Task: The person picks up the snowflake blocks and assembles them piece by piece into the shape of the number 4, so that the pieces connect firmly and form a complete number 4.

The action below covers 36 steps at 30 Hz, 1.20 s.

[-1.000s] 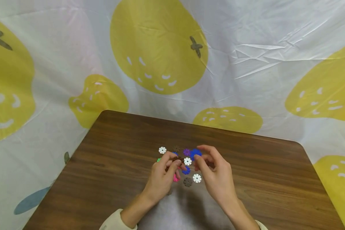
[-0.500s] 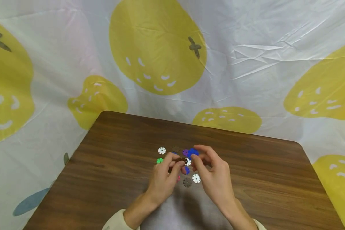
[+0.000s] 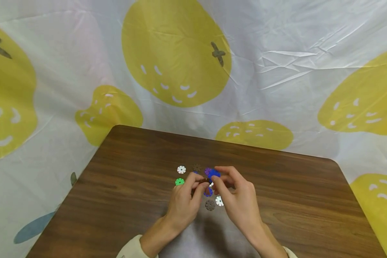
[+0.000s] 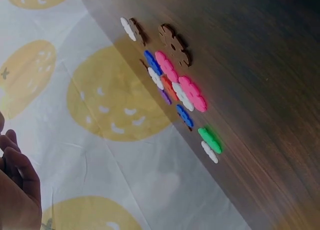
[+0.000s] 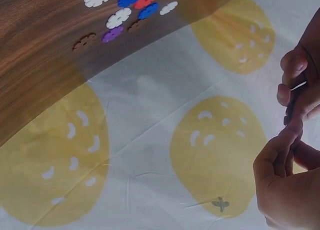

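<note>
Small notched plastic discs, flower-like in outline, are in play. My left hand (image 3: 185, 202) pinches a dark brown disc (image 3: 204, 180) between thumb and fingers, seen nearly edge-on. My right hand (image 3: 241, 199) pinches a blue disc (image 3: 214, 174) by its edge, close beside the brown one. Whether the two discs touch is hard to tell. In the right wrist view the fingertips of both hands meet around the dark brown disc (image 5: 290, 109), while the blue one is hidden. Both hands are above the table, over the loose discs.
Loose discs lie on the wooden table (image 3: 142, 157): white (image 3: 181, 169), green (image 3: 179, 181), purple (image 3: 208, 171), brown (image 3: 210, 205) and others. Pink discs (image 4: 192, 93) and a red disc (image 4: 169, 87) show in the left wrist view. A lemon-patterned cloth (image 3: 245, 89) hangs behind the table.
The hands have come closer together. The blue disc has moved left toward the brown disc, which has shifted slightly right. Both discs stay held throughout.
</note>
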{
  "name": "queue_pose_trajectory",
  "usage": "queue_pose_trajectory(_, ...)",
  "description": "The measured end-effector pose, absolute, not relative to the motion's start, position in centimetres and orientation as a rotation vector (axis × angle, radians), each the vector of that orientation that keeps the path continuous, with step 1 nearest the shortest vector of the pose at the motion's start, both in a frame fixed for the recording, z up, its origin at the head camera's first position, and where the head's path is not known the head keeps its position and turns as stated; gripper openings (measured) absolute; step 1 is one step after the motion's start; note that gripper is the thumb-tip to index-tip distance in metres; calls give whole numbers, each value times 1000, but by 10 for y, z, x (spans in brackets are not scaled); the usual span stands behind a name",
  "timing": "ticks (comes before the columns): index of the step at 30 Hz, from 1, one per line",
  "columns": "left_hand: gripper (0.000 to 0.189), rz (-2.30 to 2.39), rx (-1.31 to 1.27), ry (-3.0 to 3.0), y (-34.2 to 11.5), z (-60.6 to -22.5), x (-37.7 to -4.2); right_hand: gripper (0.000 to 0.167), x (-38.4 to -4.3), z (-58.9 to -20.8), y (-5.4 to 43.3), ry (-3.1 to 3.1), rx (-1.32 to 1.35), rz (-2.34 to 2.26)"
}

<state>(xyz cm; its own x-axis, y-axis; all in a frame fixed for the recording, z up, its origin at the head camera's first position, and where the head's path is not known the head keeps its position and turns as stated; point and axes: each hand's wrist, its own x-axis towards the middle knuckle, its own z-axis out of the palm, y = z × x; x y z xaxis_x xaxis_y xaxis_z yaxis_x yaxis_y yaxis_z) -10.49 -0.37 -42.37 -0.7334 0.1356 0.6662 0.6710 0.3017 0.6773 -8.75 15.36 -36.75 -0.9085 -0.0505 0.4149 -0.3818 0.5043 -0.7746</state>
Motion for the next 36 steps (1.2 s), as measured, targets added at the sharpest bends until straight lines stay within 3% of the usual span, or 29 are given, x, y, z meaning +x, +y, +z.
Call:
queue_pose_trajectory(25, 8, -1437, -789, -2054, 0, -429, -113, 18, -87, -368, 154, -2396, 351, 1378)
queue_pose_trajectory(32, 33, -1525, -863, -2023, -6, -430, -114, 20, -86, -367, 156, -2477, 313, 1459)
queue_pose_trajectory(36, 32, -1565, -872, -1989, -8, -432, -115, 23, -86, -367, 158, -2504, 320, 1463)
